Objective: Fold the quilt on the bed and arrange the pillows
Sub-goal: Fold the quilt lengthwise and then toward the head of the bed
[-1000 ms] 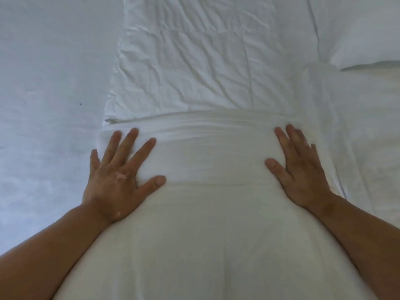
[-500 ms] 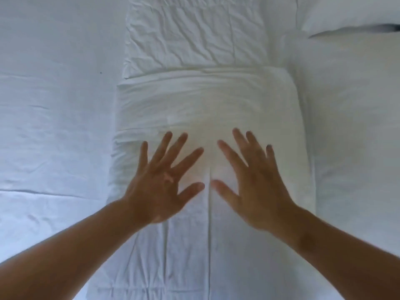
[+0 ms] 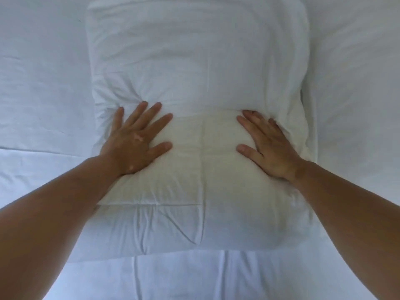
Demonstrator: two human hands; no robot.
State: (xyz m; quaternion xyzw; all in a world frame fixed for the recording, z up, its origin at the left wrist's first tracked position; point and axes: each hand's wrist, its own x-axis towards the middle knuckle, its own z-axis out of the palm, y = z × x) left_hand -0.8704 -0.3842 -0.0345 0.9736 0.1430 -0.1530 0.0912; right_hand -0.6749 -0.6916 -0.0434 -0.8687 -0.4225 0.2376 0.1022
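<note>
The white folded quilt (image 3: 194,87) is laid in the middle of the bed (image 3: 39,87). The left hand (image 3: 135,141) and the right hand (image 3: 269,146) are pressed flat on it, well apart, fingers spread wide, and nothing is gripped.

I see both hands pressed flat on the folded quilt (image 3: 201,148), which lies on the white bed (image 3: 43,83). My left hand (image 3: 134,141) rests near the quilt's left edge, fingers (image 3: 151,113) spread and pointing away from me. My right hand (image 3: 268,144) lies palm-down near the right edge. The cloth puckers by the left fingertips. Both forearms reach in from below.
</note>
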